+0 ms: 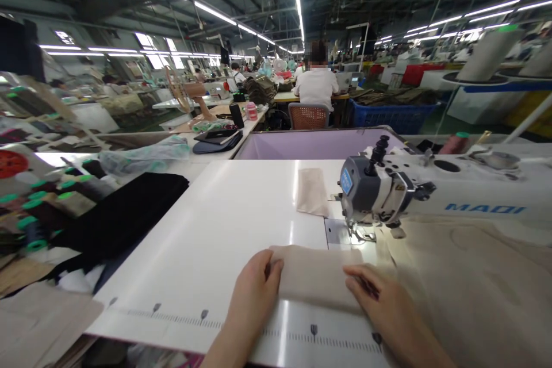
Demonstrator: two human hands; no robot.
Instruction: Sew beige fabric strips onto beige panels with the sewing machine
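Note:
A beige fabric piece point(317, 279) is stretched between my two hands, just in front of the sewing machine point(375, 190). My left hand point(256, 282) pinches its left edge between thumb and fingers. At its right edge, my right hand point(375, 293) grips the cloth with the fingertips. The presser foot point(364, 234) and lit needle area lie a little beyond the cloth, apart from it. A smaller beige piece point(312, 191) lies flat on the white table point(207, 236), left of the machine head. More beige cloth point(470, 282) spreads under the machine arm at the right.
Black fabric point(129, 213) and several thread spools point(34, 224) crowd the left side. Beige cloth point(43, 322) hangs at the near left corner. A ruler scale point(185, 318) runs along the table's front edge. Ahead, a person in white point(317, 89) sits beside a blue basket point(392, 118).

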